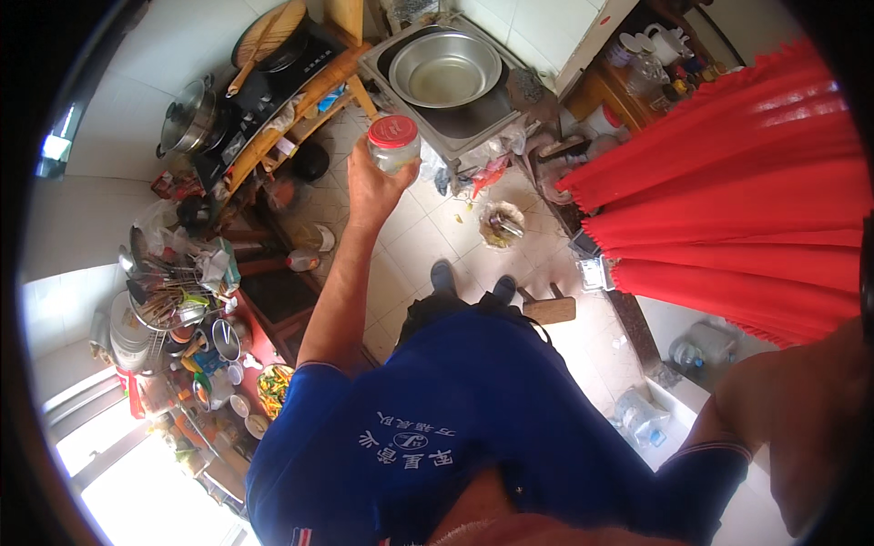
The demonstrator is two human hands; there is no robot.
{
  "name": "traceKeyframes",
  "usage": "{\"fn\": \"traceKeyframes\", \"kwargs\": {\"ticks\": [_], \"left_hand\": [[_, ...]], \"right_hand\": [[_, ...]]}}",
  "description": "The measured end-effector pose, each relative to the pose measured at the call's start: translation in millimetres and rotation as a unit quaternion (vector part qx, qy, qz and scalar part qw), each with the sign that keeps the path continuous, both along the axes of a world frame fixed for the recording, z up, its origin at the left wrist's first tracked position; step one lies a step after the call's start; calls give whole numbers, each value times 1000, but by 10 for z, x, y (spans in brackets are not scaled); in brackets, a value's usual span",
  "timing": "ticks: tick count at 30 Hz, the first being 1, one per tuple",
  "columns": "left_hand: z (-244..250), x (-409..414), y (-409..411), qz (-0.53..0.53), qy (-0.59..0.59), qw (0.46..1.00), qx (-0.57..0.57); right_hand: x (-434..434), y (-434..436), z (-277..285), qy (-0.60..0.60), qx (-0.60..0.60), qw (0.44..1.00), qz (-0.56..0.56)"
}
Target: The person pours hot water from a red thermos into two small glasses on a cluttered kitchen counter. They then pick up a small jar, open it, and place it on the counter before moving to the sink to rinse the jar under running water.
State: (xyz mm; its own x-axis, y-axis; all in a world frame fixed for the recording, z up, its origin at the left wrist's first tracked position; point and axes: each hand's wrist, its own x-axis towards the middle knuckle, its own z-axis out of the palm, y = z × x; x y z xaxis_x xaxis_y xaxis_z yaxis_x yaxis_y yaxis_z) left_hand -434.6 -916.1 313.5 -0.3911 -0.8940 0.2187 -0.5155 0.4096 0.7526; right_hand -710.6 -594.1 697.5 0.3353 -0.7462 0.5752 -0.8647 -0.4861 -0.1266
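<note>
A clear glass jar with a red lid (394, 140) is in my left hand (373, 185), fingers and thumb wrapped around its sides. The lid is on and bears writing. The jar is held upright at the end of my outstretched arm, short of the sink (471, 123). In the sink rests a wide metal basin (444, 72) with what looks like a little liquid in the bottom. My right arm is bent up close to the camera at the right edge, and its hand is out of view.
A wok (273, 41) and a lidded pot (189, 116) stand on the cooktop at the upper left. Near my feet are a small wooden stool (550, 310) and a lined bin (502, 225). A red curtain (724, 205) hangs at right. Dishes crowd the left counter.
</note>
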Motion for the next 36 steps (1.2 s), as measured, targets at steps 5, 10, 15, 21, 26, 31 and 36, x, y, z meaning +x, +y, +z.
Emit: {"fn": "traceKeyframes", "kwargs": {"ticks": [5, 10, 15, 21, 26, 31, 36], "left_hand": [[52, 103, -13, 31, -7, 999, -13], [29, 121, -109, 6, 46, 997, -64], [262, 24, -75, 33, 86, 994, -64], [325, -56, 37, 8, 171, 985, -38], [425, -596, 102, -21, 195, 981, -10], [335, -624, 292, -54, 191, 980, 14], [162, -847, 155, -21, 139, 990, -3]], "right_hand": [[-273, 80, -159, -11, -14, 999, -34], [-625, 245, -381, -12, -12, 992, -124], [-1043, 569, -739, -55, -25, 971, -230], [-1461, 405, -1110, -147, -16, 957, -249], [-1700, 601, -1018, -149, -39, 943, -295], [-1654, 748, -1143, -132, -80, 937, -313], [-1728, 892, -1204, -121, -69, 926, -350]]}}
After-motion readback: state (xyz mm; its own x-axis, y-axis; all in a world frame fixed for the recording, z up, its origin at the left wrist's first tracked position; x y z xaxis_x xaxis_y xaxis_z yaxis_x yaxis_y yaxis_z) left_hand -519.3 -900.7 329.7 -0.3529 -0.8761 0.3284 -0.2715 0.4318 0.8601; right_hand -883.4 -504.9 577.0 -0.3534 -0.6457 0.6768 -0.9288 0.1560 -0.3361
